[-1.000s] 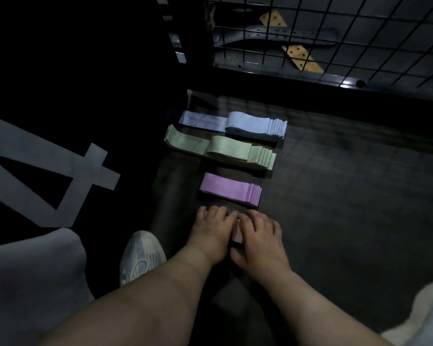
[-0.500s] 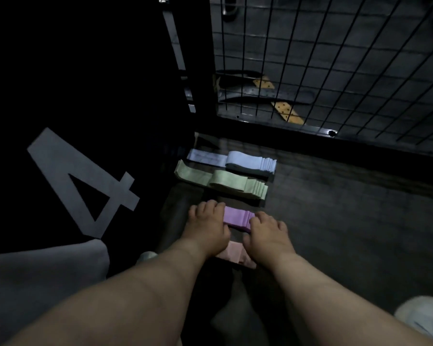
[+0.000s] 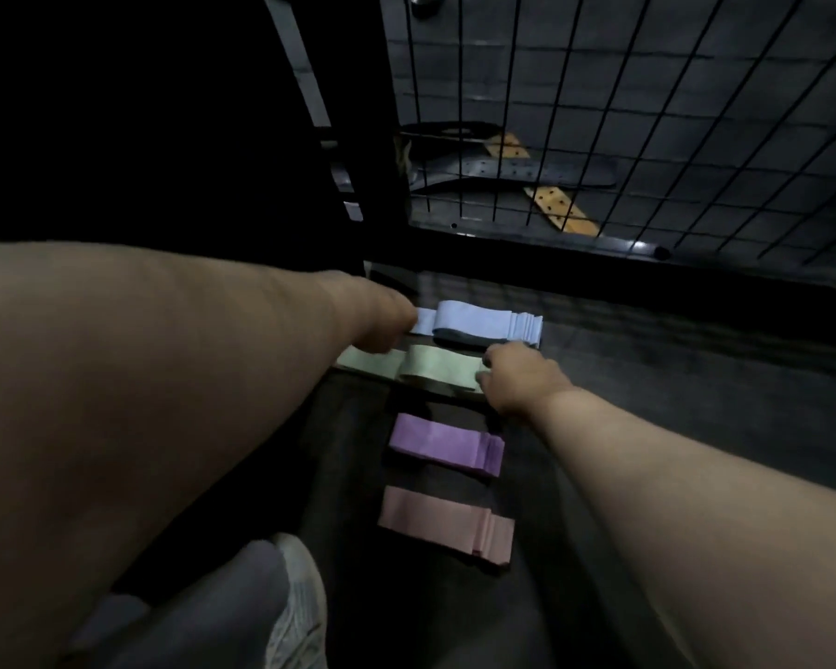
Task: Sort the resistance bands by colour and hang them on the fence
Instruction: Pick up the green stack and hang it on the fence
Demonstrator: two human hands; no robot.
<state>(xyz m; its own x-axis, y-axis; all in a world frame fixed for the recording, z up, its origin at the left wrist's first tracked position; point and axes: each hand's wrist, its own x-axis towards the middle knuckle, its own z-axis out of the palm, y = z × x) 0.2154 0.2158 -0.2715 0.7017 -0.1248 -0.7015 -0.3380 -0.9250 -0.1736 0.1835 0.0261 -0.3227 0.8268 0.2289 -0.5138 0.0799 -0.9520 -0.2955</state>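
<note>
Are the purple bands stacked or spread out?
Stacked: the purple bands lie in one neat pile, layered edges showing at its right end.

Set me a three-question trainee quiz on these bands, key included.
1. Order these stacks, starting nearest the fence: pink, blue, green, purple.
2. True or false: the right hand is on the pink stack.
3. How many bands can be seen hanging on the fence? A none, B one, C four.
Key: 1 blue, green, purple, pink; 2 false, it is at green's right end; 3 A.
</note>
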